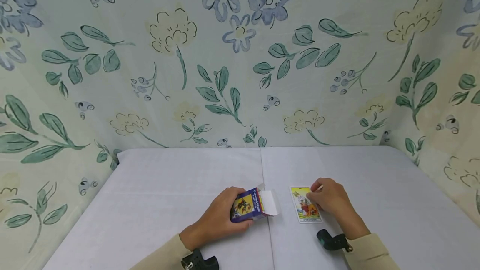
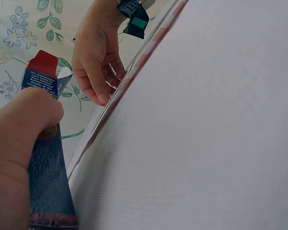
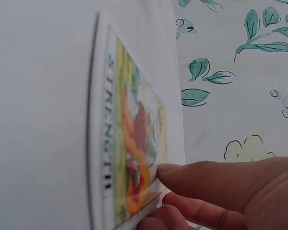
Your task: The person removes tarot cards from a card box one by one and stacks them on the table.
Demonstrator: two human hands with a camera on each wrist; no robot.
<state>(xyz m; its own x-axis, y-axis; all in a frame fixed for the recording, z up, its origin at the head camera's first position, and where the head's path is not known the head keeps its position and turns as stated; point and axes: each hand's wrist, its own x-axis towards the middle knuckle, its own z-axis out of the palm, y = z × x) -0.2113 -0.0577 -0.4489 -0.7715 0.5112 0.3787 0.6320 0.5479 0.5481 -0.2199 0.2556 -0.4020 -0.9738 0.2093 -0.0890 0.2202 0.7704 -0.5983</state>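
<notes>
My left hand (image 1: 221,216) grips a blue and yellow tarot card box (image 1: 245,206), its thumb across one side and the fingers on the other. The box is tilted, and its open end with white flap (image 1: 269,202) faces right. A red flap (image 2: 43,62) sticks up at that end in the left wrist view. To the right, my right hand (image 1: 331,197) pinches the edge of a tarot card (image 1: 303,207) lettered STRENGTH. In the right wrist view the thumb (image 3: 206,177) lies at the picture side, with fingers curled beneath the edge. The card is face up, close over the table.
A white cloth (image 1: 168,178) with a crease down its middle covers the table. Floral fabric (image 1: 240,95) hangs behind the table and along both sides. A black wrist camera (image 1: 331,240) sits on the right wrist, another (image 1: 198,259) on the left.
</notes>
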